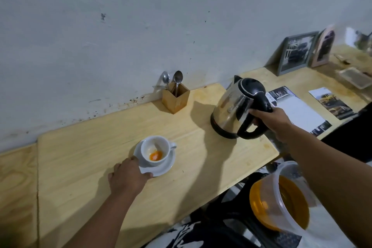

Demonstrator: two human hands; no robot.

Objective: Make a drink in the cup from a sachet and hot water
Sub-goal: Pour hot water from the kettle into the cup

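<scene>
A white cup [151,148] stands on a white saucer [163,168] on the wooden table, with orange powder [155,155] at its bottom. My left hand [128,175] grips the near-left rim of the saucer. To the right stands a steel kettle [231,106] with a black lid and black handle, its spout pointing toward the wall. My right hand [269,118] is closed around the kettle's handle. The kettle's base touches or sits just above the tabletop; I cannot tell which. No sachet is in view.
A wooden holder [176,98] with spoons and a fork stands against the wall behind the cup. Papers [298,110], leaflets and framed pictures [296,52] lie at the right. A clear plastic bucket [287,201] with an orange lid sits below the table's front edge.
</scene>
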